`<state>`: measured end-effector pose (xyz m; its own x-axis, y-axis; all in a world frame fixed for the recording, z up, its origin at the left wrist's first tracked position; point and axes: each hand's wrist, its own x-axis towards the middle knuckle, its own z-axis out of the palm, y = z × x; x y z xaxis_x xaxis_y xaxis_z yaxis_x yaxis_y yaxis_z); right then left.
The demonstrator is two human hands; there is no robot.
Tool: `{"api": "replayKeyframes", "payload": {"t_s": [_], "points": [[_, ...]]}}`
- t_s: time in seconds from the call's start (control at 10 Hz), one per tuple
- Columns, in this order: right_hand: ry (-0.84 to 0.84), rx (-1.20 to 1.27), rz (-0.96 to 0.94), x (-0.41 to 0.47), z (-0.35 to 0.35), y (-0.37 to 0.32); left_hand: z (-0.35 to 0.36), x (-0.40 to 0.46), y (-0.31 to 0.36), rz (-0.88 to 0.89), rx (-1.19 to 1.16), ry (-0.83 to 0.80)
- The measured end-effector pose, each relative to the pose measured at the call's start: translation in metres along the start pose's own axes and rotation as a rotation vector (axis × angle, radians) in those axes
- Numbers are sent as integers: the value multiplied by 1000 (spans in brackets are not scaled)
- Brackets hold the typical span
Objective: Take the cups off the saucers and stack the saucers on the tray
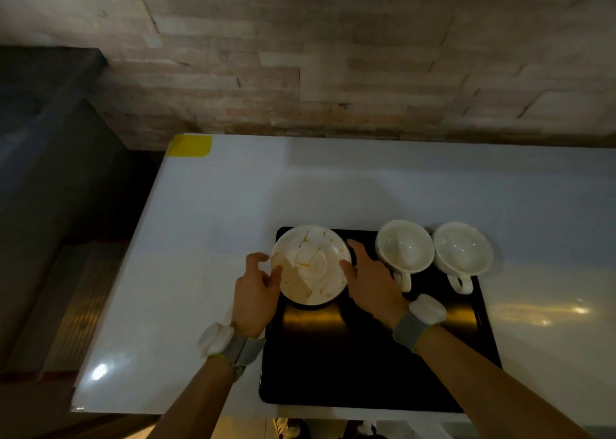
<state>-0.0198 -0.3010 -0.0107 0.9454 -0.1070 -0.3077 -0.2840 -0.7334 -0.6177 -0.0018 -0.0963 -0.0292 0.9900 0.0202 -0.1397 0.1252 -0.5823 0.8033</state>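
A white saucer with gold veining (311, 265) sits over the far left corner of the black tray (366, 372). My left hand (256, 292) grips its left rim and my right hand (370, 278) holds its right rim. Whether more saucers lie beneath it is hidden. Two white cups stand at the tray's far edge: one (405, 248) just right of my right hand, the other (463, 255) further right, handles pointing toward me.
The tray lies on a white glossy table (200, 272) with yellow tape (190, 146) at its far left corner. A brick wall (333, 55) runs behind. A dark cabinet (43, 138) stands to the left.
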Motion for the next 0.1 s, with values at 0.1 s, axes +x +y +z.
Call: {"api": "replayKeyframes", "payload": {"t_s": [0.1], "points": [[25, 40, -62, -2, -13, -7, -11, 5, 15, 40, -54, 47]]}}
